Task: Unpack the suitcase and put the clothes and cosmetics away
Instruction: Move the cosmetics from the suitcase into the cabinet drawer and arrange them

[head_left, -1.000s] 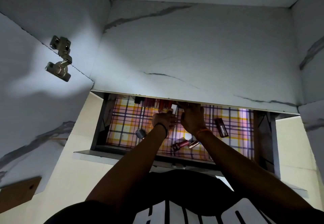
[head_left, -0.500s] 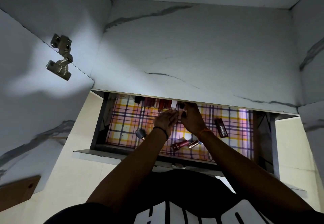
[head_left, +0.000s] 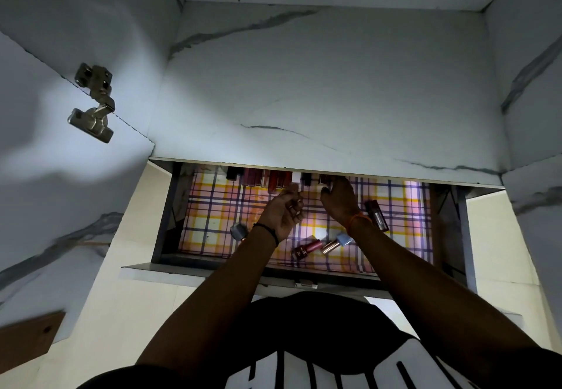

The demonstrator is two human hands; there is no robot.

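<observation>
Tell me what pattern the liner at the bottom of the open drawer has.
The drawer liner is plaid: yellow and purple lines on a pale ground, seen in the head view.

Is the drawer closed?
No, the drawer is pulled out, with its plaid liner and loose bottles in view.

The open drawer (head_left: 164, 206) has a plaid liner (head_left: 219, 206) bearing upright lipsticks (head_left: 267, 179) along its back edge and nail-polish bottles (head_left: 307, 249) lying near its front edge.

- A home, seemingly a bedroom wardrobe or cupboard: marble-patterned panels (head_left: 319, 90), a door hinge (head_left: 92, 102).
- An open drawer (head_left: 170, 212) with checked liner (head_left: 213, 224) holds cosmetics bottles (head_left: 307, 248).
</observation>
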